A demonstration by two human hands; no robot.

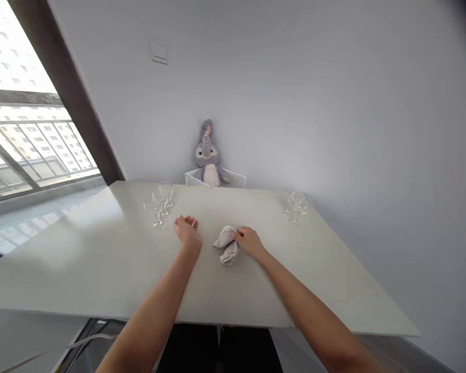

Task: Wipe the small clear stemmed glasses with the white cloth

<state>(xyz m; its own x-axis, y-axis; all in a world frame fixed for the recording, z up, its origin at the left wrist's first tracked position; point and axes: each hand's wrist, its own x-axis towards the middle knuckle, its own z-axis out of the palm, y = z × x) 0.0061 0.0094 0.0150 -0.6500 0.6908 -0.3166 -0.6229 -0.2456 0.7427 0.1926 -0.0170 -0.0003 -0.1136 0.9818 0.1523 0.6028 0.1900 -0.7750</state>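
A crumpled pale grey cloth [228,241] lies on the table in front of me. My right hand [249,240] pinches its right edge between thumb and fingers. To the left of the cloth, my left hand [187,230] is held with the palm partly turned up, its fingers loosely bent and apart, and nothing shows in it. Just beyond it on the left stand several clear stemmed glasses [166,192], close together and hard to tell apart. Another cluster of clear stemmed glasses [297,205] stands at the far right of the table.
The pale table [101,269] reaches to the wall. Behind its far edge a grey plush toy [209,160] sits in a white perforated basket [236,180]. A window with a railing [34,150] is on the left. A cable [81,341] runs below the table's near edge.
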